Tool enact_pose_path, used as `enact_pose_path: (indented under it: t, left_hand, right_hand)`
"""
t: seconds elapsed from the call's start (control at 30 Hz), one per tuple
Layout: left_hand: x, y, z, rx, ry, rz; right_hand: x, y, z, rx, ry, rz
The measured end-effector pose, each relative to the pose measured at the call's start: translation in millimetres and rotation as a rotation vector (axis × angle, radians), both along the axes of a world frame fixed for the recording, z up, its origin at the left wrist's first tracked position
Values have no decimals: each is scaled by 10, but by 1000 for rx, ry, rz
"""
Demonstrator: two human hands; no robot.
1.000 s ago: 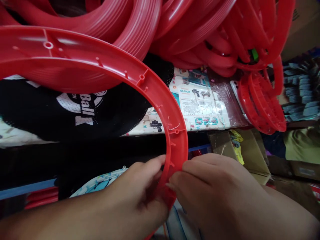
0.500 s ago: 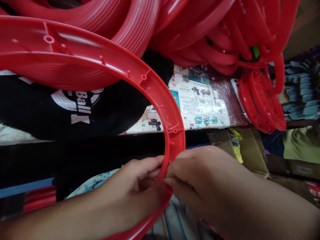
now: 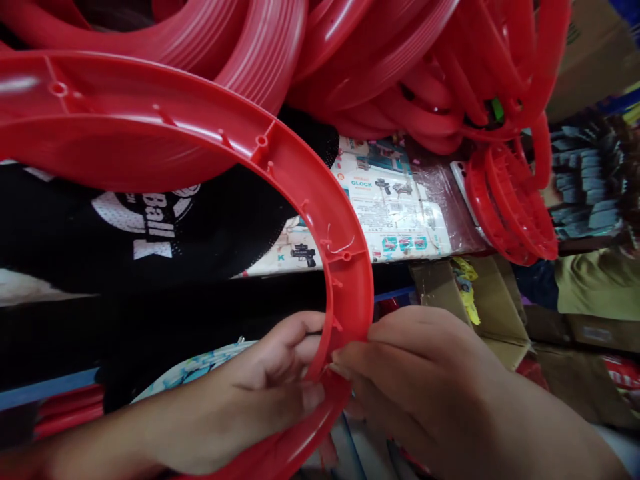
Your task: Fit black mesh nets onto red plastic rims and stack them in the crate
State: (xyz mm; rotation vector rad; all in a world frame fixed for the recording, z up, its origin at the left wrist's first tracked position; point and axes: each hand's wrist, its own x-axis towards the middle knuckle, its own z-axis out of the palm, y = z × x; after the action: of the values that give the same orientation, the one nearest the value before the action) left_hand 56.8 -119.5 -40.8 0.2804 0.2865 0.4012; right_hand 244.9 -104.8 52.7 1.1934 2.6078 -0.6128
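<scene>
A large red plastic ring with a hollow channel, small pegs and ribs curves across the left and middle of the head view. My left hand is closed round its lower inner edge, thumb lying over the channel. On the outer side, my right hand has its fingers pressed together, their tips inside the channel beside the left thumb. Whether those fingertips pinch anything is too small to tell. A thin pale strand lies in the channel above the hands.
Red ridged rings are piled along the top. Behind the held ring are a black printed cloth and a printed box sheet. Two small red rings stand at right, above an open cardboard box.
The ring has shifted slightly within my hands, showing more of its lower channel. My right hand has spread over the outer rim, and its fingertips reach further into the channel. The view has shifted slightly.
</scene>
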Motion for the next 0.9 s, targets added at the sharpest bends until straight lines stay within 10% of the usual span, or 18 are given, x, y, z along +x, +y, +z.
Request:
enact_pose_path:
  t: [0.27, 0.9]
  left_hand:
    - [-79, -46, -21, 332, 495, -53]
    - [20, -13, 70, 459, 464, -1]
  right_hand:
    - [27, 123, -44, -11, 81, 99]
    - [-39, 83, -19, 16, 83, 51]
